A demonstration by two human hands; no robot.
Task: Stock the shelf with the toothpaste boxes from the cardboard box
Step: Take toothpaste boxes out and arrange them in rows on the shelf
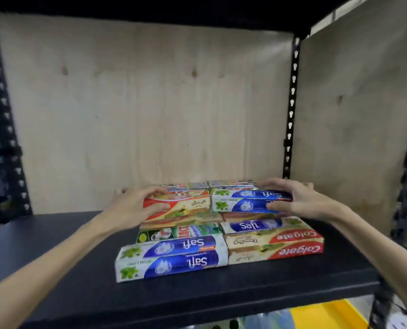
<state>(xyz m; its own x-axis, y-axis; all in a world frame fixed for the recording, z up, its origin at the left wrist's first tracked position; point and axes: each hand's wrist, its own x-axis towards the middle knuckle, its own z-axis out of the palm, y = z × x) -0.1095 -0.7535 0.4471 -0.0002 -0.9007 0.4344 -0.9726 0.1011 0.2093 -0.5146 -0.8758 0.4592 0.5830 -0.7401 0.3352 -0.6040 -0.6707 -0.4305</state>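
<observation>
Head view: on the dark shelf (221, 295), 2 top-tier toothpaste boxes, long axes running left-right, are gripped at their outer ends, the red-and-gold box (181, 205) by the left hand (136, 205) and the blue Safi box (247, 201) by the right hand (297, 200), fingers curled over each.

Stockroom (slotted steel shelf (197, 302), plywood backing (138, 103))

Matt black shelf board (221, 295), pale unfinished plywood back panel (138, 110) (knots showing), glossy printed-card toothpaste boxes (171, 257), perforated black metal uprights (291, 110)
</observation>
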